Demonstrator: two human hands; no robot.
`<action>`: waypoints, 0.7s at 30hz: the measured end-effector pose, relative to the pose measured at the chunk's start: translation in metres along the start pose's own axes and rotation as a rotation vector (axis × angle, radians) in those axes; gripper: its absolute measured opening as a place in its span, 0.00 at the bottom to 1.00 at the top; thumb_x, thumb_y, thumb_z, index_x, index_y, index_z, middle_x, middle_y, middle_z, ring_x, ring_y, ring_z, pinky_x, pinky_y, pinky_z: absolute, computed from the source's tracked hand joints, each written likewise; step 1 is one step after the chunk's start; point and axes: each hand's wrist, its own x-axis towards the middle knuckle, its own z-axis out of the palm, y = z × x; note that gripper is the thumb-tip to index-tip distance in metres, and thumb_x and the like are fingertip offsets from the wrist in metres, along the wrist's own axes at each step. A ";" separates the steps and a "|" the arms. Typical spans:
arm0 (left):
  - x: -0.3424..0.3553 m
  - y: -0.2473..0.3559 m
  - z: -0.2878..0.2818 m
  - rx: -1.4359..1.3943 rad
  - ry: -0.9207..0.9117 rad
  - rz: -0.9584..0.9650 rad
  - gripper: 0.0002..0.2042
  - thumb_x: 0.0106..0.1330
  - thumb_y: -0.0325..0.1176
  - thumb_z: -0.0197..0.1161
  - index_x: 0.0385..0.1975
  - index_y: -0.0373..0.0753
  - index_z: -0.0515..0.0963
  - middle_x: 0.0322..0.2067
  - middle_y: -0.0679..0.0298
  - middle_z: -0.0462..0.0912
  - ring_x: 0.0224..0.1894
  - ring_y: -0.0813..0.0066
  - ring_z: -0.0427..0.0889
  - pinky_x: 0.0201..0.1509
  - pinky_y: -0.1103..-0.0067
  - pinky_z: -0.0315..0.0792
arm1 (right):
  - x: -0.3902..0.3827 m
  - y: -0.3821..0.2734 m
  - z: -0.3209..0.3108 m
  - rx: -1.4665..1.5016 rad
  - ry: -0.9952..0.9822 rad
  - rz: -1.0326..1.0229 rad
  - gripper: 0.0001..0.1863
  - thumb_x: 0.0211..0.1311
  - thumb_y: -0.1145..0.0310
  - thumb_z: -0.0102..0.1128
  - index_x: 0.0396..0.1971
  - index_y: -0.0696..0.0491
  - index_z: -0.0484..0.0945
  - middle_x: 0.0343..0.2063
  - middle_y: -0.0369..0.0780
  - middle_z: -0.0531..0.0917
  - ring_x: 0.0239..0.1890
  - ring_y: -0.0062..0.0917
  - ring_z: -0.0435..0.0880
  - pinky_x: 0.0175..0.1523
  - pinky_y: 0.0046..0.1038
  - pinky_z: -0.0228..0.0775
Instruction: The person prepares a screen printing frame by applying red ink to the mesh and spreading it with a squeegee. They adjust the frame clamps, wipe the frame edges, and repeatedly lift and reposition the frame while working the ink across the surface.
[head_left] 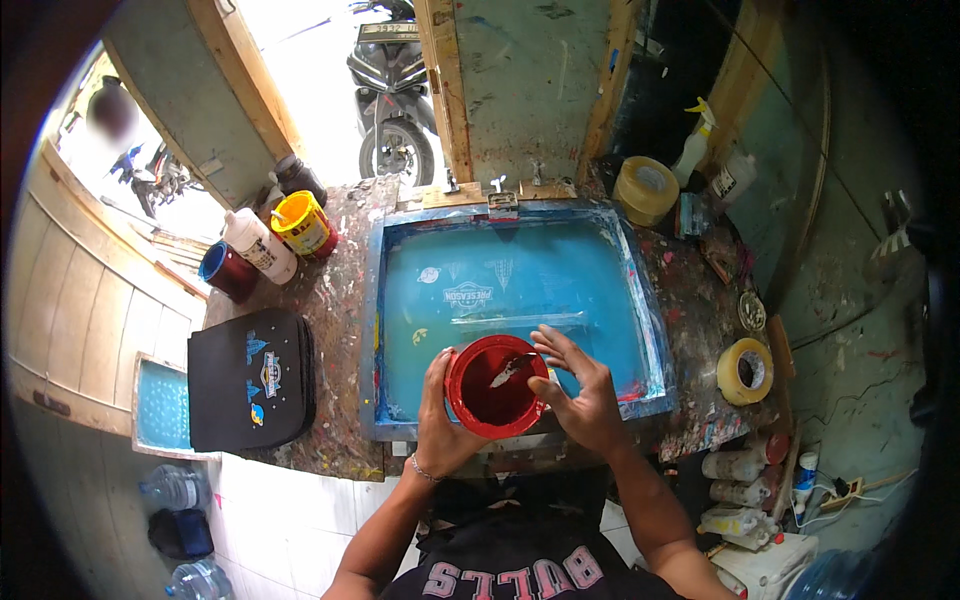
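Note:
A red tub [458,405] with dark red ink inside is held above the near edge of a framed blue printing screen [540,270]. My left hand [440,420] is closed around the tub's left side, its fingers partly hidden beneath. At the tub's right rim is my right hand [580,395], fingers spread apart and the thumb close to the rim; whether it touches is hard to tell. A small ink-smeared stirrer [508,373] leans inside the tub. The screen lies flat on the stained worktable [340,290], with pale printed designs showing through its mesh.
Left on the table are a stack of black printed fabric pieces [215,375], a yellow tub [303,228], a white bottle [258,245] and a dark blue-rimmed tub [228,272]. Tape rolls [746,372] and a spray bottle [693,150] stand right. A motorcycle [392,100] is outside.

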 end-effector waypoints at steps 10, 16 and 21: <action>0.021 -0.010 -0.005 0.048 0.099 0.062 0.56 0.39 0.40 0.87 0.69 0.33 0.57 0.62 0.47 0.70 0.64 0.51 0.74 0.67 0.63 0.70 | 0.044 -0.033 0.009 -0.445 0.065 -0.419 0.09 0.52 0.75 0.74 0.34 0.55 0.86 0.41 0.40 0.85 0.44 0.34 0.83 0.45 0.33 0.77; 0.024 -0.009 -0.007 -0.040 0.095 -0.035 0.53 0.39 0.41 0.87 0.67 0.33 0.61 0.59 0.50 0.74 0.61 0.56 0.77 0.64 0.66 0.73 | 0.039 -0.020 0.002 -0.419 -0.066 -0.301 0.21 0.50 0.69 0.78 0.45 0.53 0.84 0.48 0.42 0.83 0.51 0.37 0.82 0.55 0.38 0.75; 0.030 0.006 0.002 -0.041 -0.015 -0.062 0.56 0.38 0.40 0.87 0.68 0.31 0.58 0.63 0.46 0.70 0.65 0.48 0.71 0.70 0.61 0.66 | 0.022 -0.007 0.004 -0.172 -0.158 -0.163 0.66 0.45 0.53 0.84 0.75 0.58 0.45 0.65 0.56 0.67 0.66 0.49 0.72 0.68 0.45 0.67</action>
